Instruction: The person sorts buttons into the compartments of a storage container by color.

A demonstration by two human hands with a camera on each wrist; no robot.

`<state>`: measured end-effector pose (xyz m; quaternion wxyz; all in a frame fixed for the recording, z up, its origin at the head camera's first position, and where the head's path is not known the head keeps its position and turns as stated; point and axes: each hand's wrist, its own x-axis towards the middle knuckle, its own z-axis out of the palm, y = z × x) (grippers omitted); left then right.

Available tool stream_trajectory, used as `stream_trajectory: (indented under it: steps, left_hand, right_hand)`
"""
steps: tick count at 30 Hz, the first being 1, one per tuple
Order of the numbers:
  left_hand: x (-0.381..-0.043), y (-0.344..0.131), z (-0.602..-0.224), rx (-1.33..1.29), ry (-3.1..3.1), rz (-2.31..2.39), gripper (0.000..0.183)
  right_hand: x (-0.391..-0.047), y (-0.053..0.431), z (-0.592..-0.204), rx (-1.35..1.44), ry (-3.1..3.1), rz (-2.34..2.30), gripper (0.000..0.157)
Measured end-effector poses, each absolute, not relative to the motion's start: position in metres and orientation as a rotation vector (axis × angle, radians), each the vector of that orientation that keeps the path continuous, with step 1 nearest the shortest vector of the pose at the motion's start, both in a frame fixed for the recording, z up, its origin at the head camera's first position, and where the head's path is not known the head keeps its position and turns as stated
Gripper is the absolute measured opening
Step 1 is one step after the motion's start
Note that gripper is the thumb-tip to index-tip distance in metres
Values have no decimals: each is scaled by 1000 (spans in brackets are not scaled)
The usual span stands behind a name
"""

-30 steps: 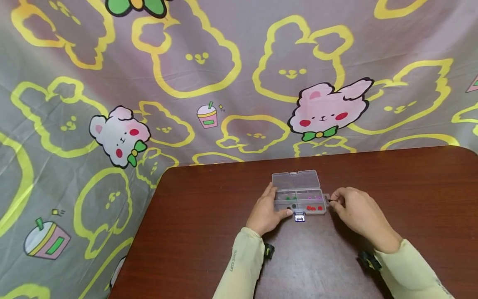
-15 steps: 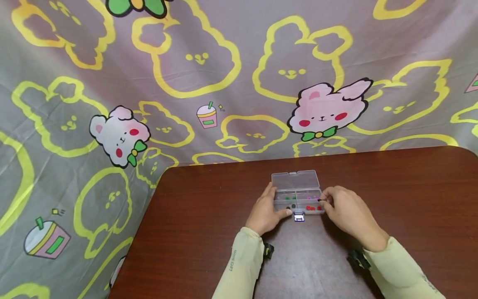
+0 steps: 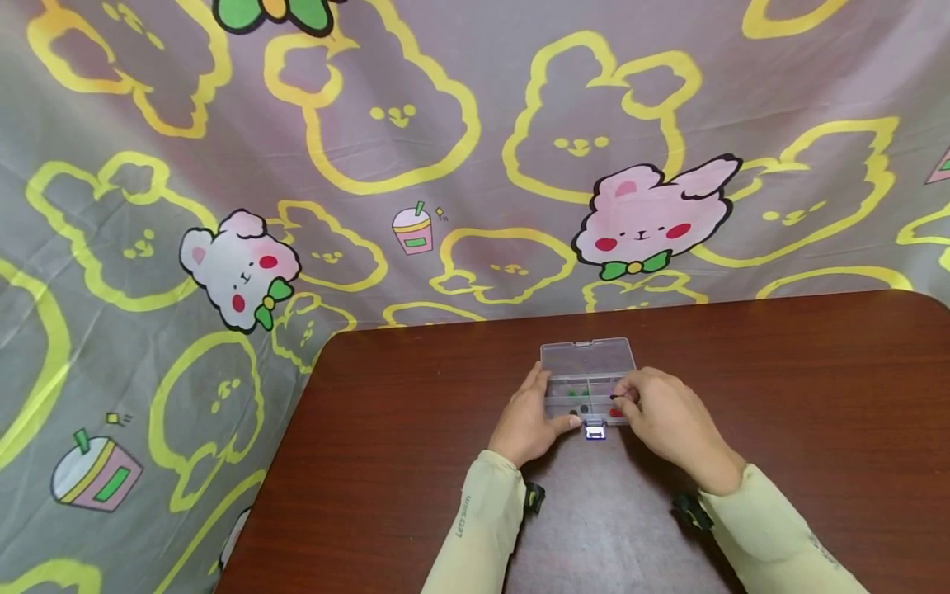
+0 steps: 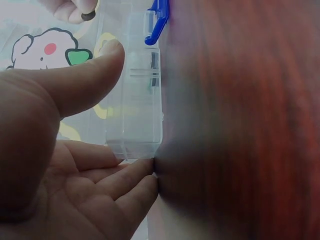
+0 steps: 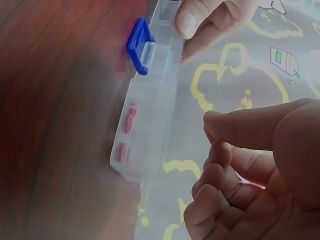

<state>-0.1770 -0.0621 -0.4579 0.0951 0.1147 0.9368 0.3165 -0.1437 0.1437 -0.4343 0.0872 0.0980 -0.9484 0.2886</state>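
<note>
A clear plastic compartment box [image 3: 588,360] lies on the table with its lid raised at the back. Small green pieces [image 3: 578,394], dark pieces [image 3: 584,409] and red pieces [image 3: 615,412] sit in separate compartments; the red ones look like discs in the right wrist view. My left hand [image 3: 525,425] holds the box's left end, thumb at the front rim and fingers against the end wall. Over the right compartments, my right hand [image 3: 668,421] pinches a small dark disc [image 4: 88,16] between thumb and forefinger. This hand covers part of the right compartments.
A blue-edged latch [image 3: 594,430] hangs open at the box's front, just right of my left thumb. The brown wooden table [image 3: 416,445] extends around the box. Behind and to the left hangs a patterned cloth [image 3: 490,165].
My right hand has moved left with the dark disc, from beyond the box's right end to over its right compartments. The left hand and the box have stayed in place.
</note>
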Motion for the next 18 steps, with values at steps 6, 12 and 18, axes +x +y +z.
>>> stream_trajectory:
  steps: [6, 12, 18]
  left_hand:
    - [-177, -61, -458, 347, 2780, 932, 84]
    - [-178, -61, -458, 355, 2774, 942, 84]
    - [-178, -62, -458, 350, 2763, 938, 84]
  right_hand:
    - [-146, 139, -433, 310, -2799, 868, 3]
    - [-147, 133, -433, 309, -2806, 875, 4]
    - [-149, 128, -434, 323, -2807, 891, 3]
